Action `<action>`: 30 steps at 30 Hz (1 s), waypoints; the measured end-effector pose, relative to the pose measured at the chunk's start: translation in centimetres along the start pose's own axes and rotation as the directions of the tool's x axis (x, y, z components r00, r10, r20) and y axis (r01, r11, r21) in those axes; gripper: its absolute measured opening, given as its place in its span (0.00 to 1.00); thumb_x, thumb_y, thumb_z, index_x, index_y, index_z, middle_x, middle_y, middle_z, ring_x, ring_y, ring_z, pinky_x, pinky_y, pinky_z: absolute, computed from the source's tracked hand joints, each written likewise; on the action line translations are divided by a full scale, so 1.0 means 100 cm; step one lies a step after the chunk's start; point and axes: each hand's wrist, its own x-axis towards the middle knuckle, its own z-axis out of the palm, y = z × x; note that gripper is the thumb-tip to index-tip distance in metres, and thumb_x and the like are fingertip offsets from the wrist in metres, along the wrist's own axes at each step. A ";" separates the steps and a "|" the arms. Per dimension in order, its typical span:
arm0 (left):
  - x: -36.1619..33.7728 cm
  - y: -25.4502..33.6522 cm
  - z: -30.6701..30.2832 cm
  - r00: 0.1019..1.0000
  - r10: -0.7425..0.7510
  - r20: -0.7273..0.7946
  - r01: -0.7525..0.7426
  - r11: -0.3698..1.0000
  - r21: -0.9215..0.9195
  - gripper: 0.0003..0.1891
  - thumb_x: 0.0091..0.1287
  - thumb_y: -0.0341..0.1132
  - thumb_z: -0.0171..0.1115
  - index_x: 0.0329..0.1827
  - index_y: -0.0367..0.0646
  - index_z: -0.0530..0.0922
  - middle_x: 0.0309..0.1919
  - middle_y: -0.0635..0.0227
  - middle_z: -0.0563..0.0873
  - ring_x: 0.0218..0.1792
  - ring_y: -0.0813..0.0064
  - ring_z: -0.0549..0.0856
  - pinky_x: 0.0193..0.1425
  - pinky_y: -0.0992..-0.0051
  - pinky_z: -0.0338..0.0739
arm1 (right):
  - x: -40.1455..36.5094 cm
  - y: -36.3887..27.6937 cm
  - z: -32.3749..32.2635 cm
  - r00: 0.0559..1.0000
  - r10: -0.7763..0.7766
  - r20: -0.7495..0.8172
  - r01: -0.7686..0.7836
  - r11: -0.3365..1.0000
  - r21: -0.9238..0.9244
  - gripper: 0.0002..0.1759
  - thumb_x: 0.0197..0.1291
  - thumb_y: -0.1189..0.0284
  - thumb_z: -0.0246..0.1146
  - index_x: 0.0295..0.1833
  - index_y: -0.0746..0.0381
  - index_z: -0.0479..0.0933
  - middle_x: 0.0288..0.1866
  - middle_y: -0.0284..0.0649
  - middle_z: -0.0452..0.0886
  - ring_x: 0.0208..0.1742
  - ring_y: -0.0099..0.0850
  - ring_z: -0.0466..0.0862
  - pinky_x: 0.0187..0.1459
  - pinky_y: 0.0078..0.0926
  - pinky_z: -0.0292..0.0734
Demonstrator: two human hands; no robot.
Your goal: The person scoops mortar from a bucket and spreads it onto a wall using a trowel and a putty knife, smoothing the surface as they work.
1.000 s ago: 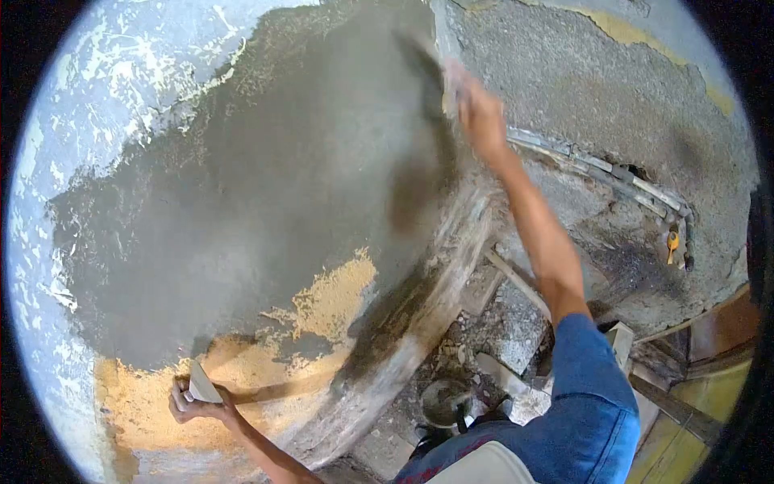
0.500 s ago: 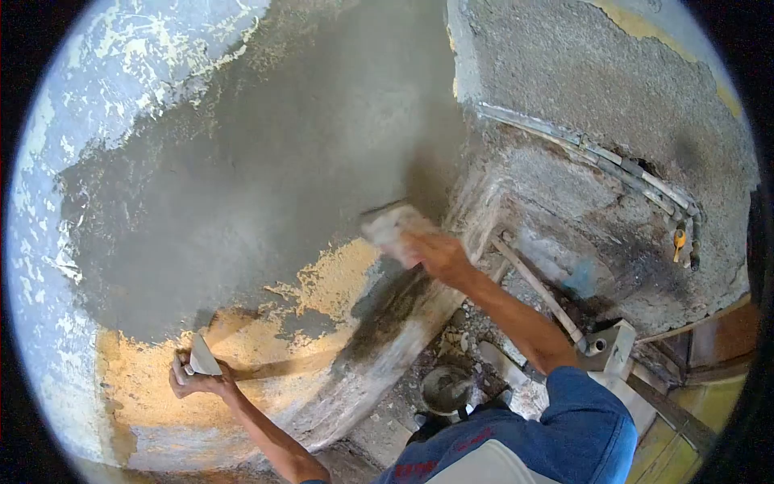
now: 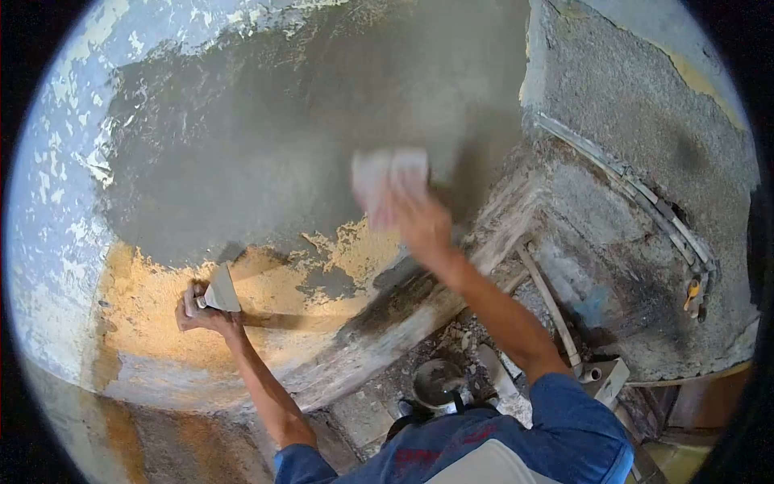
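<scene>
Steadily now: the right hand (image 3: 426, 230) has its fingers gripping a blurred pale block (image 3: 393, 169) over the grey plaster (image 3: 266, 145), near its lower edge; a flat face and light, even pressure should avoid ridges. The left hand (image 3: 208, 320) closes its fingers around a scraper (image 3: 222, 292), best kept clear of that plaster.

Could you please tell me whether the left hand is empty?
No, the left hand holds a scraper with a pale, flared blade, over the yellow part of the wall.
</scene>
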 end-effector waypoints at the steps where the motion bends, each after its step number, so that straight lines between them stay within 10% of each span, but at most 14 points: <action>1: -0.003 0.006 0.004 0.993 -0.091 -0.074 0.082 0.991 -0.106 0.09 0.67 0.30 0.61 0.27 0.39 0.75 0.28 0.66 0.79 0.30 0.71 0.78 0.36 0.72 0.80 | -0.030 -0.026 -0.023 0.992 -0.039 0.120 0.035 0.999 0.033 0.28 0.61 0.78 0.62 0.69 0.62 0.77 0.73 0.48 0.77 0.74 0.53 0.75 0.67 0.44 0.80; 3: 0.015 -0.017 -0.001 0.974 -0.176 -0.146 0.134 0.956 -0.260 0.09 0.67 0.32 0.61 0.29 0.40 0.76 0.29 0.66 0.79 0.30 0.72 0.78 0.36 0.72 0.80 | -0.022 -0.021 -0.048 0.974 -0.107 0.202 0.098 0.994 0.052 0.29 0.60 0.78 0.63 0.70 0.61 0.77 0.73 0.48 0.77 0.74 0.52 0.75 0.69 0.43 0.78; 6: 0.044 -0.065 -0.057 0.909 -0.364 0.203 0.414 0.849 -0.329 0.15 0.69 0.32 0.66 0.49 0.45 0.67 0.42 0.66 0.78 0.40 0.71 0.80 0.42 0.67 0.83 | 0.044 0.026 -0.068 0.992 -0.006 -0.124 0.010 1.000 0.027 0.21 0.63 0.80 0.62 0.62 0.60 0.82 0.60 0.43 0.87 0.58 0.40 0.88 0.58 0.42 0.85; 8: 0.014 -0.019 -0.014 0.971 -0.238 -0.031 0.225 0.947 -0.228 0.10 0.68 0.30 0.65 0.40 0.45 0.70 0.34 0.68 0.78 0.37 0.72 0.80 0.41 0.71 0.81 | 0.120 0.043 -0.091 0.986 0.077 -0.145 -0.088 0.994 -0.070 0.27 0.61 0.80 0.61 0.68 0.58 0.78 0.58 0.43 0.87 0.51 0.39 0.89 0.50 0.41 0.86; 9: 0.007 0.012 0.000 0.867 -0.498 0.017 0.454 0.776 -0.437 0.09 0.67 0.27 0.64 0.37 0.47 0.70 0.30 0.69 0.77 0.36 0.73 0.79 0.40 0.73 0.80 | 0.157 0.036 -0.101 0.979 0.179 -0.094 -0.195 0.959 -0.206 0.30 0.60 0.81 0.61 0.71 0.58 0.76 0.58 0.44 0.87 0.48 0.39 0.89 0.46 0.40 0.86; 12: 0.011 0.002 -0.004 0.900 -0.435 0.021 0.412 0.834 -0.367 0.08 0.67 0.26 0.63 0.36 0.48 0.71 0.31 0.68 0.77 0.35 0.73 0.79 0.40 0.73 0.80 | 0.181 0.037 -0.051 0.958 -0.014 -0.286 -0.053 0.973 -0.225 0.34 0.60 0.80 0.61 0.74 0.57 0.72 0.61 0.46 0.85 0.48 0.43 0.88 0.44 0.37 0.86; 18: 0.018 -0.031 -0.031 0.942 -0.309 0.132 0.334 0.905 -0.264 0.06 0.67 0.27 0.66 0.40 0.43 0.75 0.33 0.68 0.78 0.38 0.73 0.80 0.43 0.73 0.81 | -0.066 -0.076 -0.023 0.944 -0.184 0.274 0.186 0.982 0.021 0.30 0.62 0.71 0.63 0.71 0.63 0.75 0.78 0.44 0.71 0.74 0.48 0.74 0.69 0.43 0.77; 20: 0.020 -0.039 -0.031 0.829 0.368 0.422 -0.508 0.810 0.293 0.08 0.67 0.26 0.68 0.46 0.39 0.78 0.36 0.66 0.79 0.38 0.73 0.81 0.45 0.72 0.82 | -0.156 -0.105 -0.075 0.846 0.006 0.533 -0.107 0.981 0.160 0.31 0.59 0.80 0.63 0.71 0.60 0.74 0.79 0.44 0.70 0.68 0.47 0.80 0.56 0.39 0.85; 21: 0.020 -0.024 -0.028 0.534 0.709 0.462 -0.833 0.346 0.432 0.10 0.68 0.25 0.70 0.49 0.35 0.81 0.38 0.63 0.80 0.36 0.72 0.81 0.48 0.73 0.83 | -0.207 -0.110 -0.102 0.785 0.014 0.619 -0.117 0.985 0.126 0.32 0.59 0.80 0.63 0.72 0.57 0.74 0.78 0.45 0.70 0.66 0.50 0.81 0.55 0.40 0.85; 23: 0.025 -0.037 -0.030 0.692 0.594 0.411 -0.721 0.605 0.340 0.09 0.68 0.25 0.70 0.49 0.35 0.82 0.37 0.62 0.81 0.34 0.72 0.82 0.45 0.73 0.82 | -0.295 -0.120 -0.167 0.394 0.376 0.839 -0.613 0.787 -0.064 0.29 0.61 0.76 0.60 0.70 0.60 0.73 0.68 0.54 0.77 0.63 0.56 0.82 0.56 0.50 0.82; 24: 0.024 -0.032 -0.028 0.724 0.552 0.414 -0.678 0.681 0.278 0.09 0.68 0.26 0.69 0.50 0.36 0.83 0.34 0.62 0.82 0.33 0.71 0.82 0.40 0.71 0.80 | -0.337 -0.121 -0.204 0.304 0.452 0.839 -0.715 0.690 -0.112 0.28 0.62 0.71 0.59 0.69 0.61 0.74 0.62 0.59 0.81 0.60 0.56 0.83 0.55 0.54 0.81; 25: 0.022 -0.026 -0.026 0.755 0.508 0.416 -0.624 0.750 0.217 0.10 0.69 0.27 0.68 0.51 0.37 0.84 0.31 0.61 0.83 0.32 0.70 0.83 0.35 0.70 0.77 | -0.416 -0.111 -0.225 -0.008 0.540 0.841 -0.580 0.683 -0.444 0.23 0.60 0.70 0.59 0.61 0.62 0.79 0.55 0.60 0.84 0.53 0.57 0.86 0.51 0.55 0.81; 28: 0.032 0.004 -0.036 0.501 0.620 0.604 -0.859 0.441 0.260 0.08 0.70 0.28 0.65 0.50 0.38 0.85 0.26 0.61 0.82 0.31 0.66 0.83 0.31 0.69 0.72 | -0.595 -0.114 -0.351 -0.072 0.710 0.700 -0.578 0.542 -0.610 0.15 0.56 0.72 0.59 0.48 0.59 0.84 0.48 0.55 0.86 0.49 0.53 0.88 0.50 0.53 0.82; 30: 0.023 -0.018 -0.053 0.674 0.470 0.570 -0.645 0.750 0.145 0.08 0.70 0.28 0.62 0.49 0.40 0.85 0.26 0.60 0.82 0.30 0.62 0.83 0.34 0.68 0.72 | -0.609 -0.150 -0.423 -0.158 0.815 0.558 -0.381 0.470 -0.796 0.16 0.55 0.68 0.62 0.47 0.61 0.86 0.44 0.48 0.87 0.49 0.48 0.88 0.46 0.51 0.85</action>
